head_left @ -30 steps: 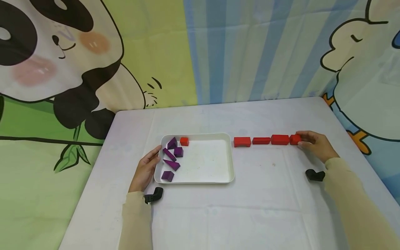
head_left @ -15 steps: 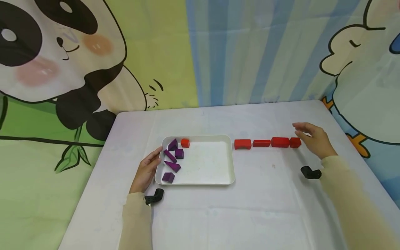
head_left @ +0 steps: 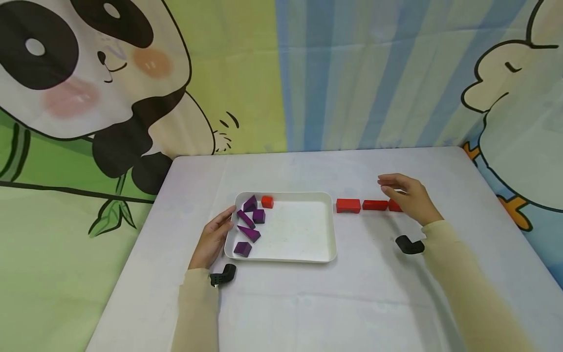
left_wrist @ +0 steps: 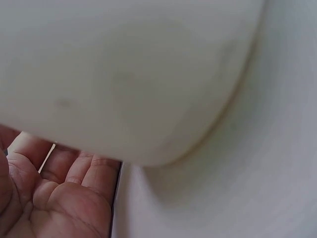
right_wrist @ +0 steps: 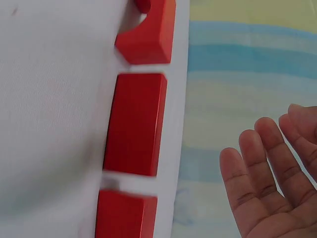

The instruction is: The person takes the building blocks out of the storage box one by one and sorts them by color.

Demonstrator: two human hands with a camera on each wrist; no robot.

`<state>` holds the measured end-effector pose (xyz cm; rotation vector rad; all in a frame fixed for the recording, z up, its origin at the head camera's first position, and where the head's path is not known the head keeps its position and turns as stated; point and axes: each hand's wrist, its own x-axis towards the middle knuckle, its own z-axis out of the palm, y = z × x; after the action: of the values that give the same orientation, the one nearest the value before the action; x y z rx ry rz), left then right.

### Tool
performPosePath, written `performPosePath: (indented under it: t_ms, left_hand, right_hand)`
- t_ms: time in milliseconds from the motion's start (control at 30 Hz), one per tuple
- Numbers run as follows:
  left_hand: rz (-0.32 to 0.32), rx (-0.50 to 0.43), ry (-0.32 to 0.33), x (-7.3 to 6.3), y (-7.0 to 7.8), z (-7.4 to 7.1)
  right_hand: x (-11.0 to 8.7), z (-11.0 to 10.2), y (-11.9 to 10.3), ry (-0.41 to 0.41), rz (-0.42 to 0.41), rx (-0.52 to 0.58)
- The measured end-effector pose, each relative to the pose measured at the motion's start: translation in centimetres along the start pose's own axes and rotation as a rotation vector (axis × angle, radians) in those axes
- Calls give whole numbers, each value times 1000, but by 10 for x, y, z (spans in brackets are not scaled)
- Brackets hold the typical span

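My left hand (head_left: pixel 213 240) rests at the left side of a white tray (head_left: pixel 303 232), its fingers fairly straight along the outer wall. In the left wrist view the tray's wall (left_wrist: pixel 124 89) covers the fingertips. Inside the tray lie several purple blocks (head_left: pixel 242 249) and a small orange-red cube (head_left: pixel 267 202). My right hand (head_left: pixel 412 199) hovers over the right end of a row of red blocks, fingers extended, holding nothing. It hides part of the row, while an arched block (head_left: pixel 348 206) and a flat block (head_left: pixel 375 205) show to its left.
The right wrist view shows red blocks in line: one with a curved cutout (right_wrist: pixel 158 37), a rectangular one (right_wrist: pixel 133 124) and another (right_wrist: pixel 124 215). A white cloth-covered table (head_left: pixel 308 308) meets a cartoon-printed backdrop (head_left: pixel 246 73) behind.
My right hand has let go of the rightmost red block, lifted, and moved left over the row. My left hand stays at the tray. The head view has shifted slightly.
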<state>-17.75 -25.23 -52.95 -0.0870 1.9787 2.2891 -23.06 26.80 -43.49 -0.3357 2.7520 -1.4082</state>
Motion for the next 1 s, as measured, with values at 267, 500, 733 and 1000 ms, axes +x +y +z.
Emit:
performPosePath:
  t_ms: [267, 500, 733, 1000]
  left_hand:
    - [-2, 1, -5, 0, 0, 0]
    - [3, -10, -6, 1, 1, 1]
    - [9, -18, -6, 3, 1, 1]
    - [-11, -23, 15, 3, -1, 0]
  right_hand:
    - [14, 26, -20, -34, -56, 63]
    - [27, 48, -39, -76, -63, 114]
    - [39, 70, -50, -116, -79, 142]
    - [51, 104, -65, -172, -67, 151]
